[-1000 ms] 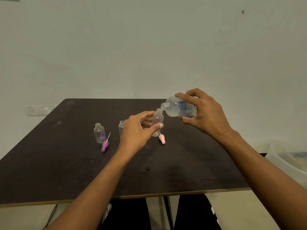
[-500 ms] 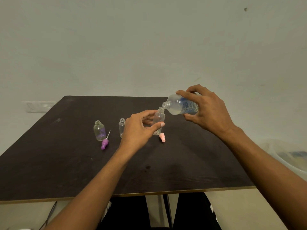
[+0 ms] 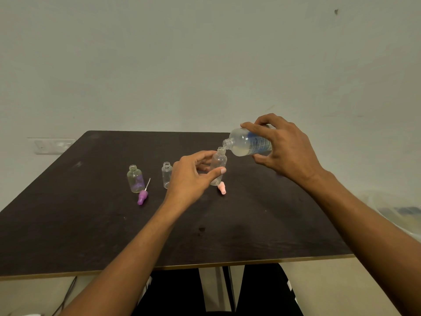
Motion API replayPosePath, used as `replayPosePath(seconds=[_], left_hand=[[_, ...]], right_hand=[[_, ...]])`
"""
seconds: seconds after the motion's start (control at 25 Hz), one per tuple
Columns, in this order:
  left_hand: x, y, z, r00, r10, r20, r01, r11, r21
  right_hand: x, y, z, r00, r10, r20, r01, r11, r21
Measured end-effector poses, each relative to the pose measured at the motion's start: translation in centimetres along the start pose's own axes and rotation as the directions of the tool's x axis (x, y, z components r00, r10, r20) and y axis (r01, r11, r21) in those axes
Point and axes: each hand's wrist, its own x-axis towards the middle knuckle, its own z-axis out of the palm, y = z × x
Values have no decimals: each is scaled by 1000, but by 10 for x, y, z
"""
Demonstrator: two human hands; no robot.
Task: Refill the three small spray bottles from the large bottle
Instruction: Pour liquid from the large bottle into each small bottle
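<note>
My left hand (image 3: 193, 176) grips a small clear spray bottle (image 3: 218, 164) above the dark table (image 3: 91, 224), its open neck up. My right hand (image 3: 284, 153) holds the large clear bottle (image 3: 247, 143) with a blue label, tipped on its side, its mouth right at the small bottle's neck. Two more small open bottles stand on the table: one at the left (image 3: 135, 181) and one in the middle (image 3: 166, 174), partly hidden by my left hand. A purple spray cap (image 3: 143, 195) with its tube lies by the left bottle. A pink cap (image 3: 222, 188) lies under the held bottle.
A pale wall rises just behind the table, with a switch plate (image 3: 53, 145) at the left. A translucent plastic container (image 3: 401, 213) sits off the table's right edge. The table's front edge runs across below my forearms.
Both hands kept their hold and stayed together. The large bottle's mouth has come closer to the small bottle's neck, now right above it.
</note>
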Motion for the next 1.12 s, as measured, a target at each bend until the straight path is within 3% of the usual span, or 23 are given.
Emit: replayPosePath(seconds=[1.12], left_hand=[[-2, 1, 3, 1000, 4, 17, -4, 1000, 25]], right_hand=[[-3, 1, -2, 1000, 8, 11, -8, 1000, -15]])
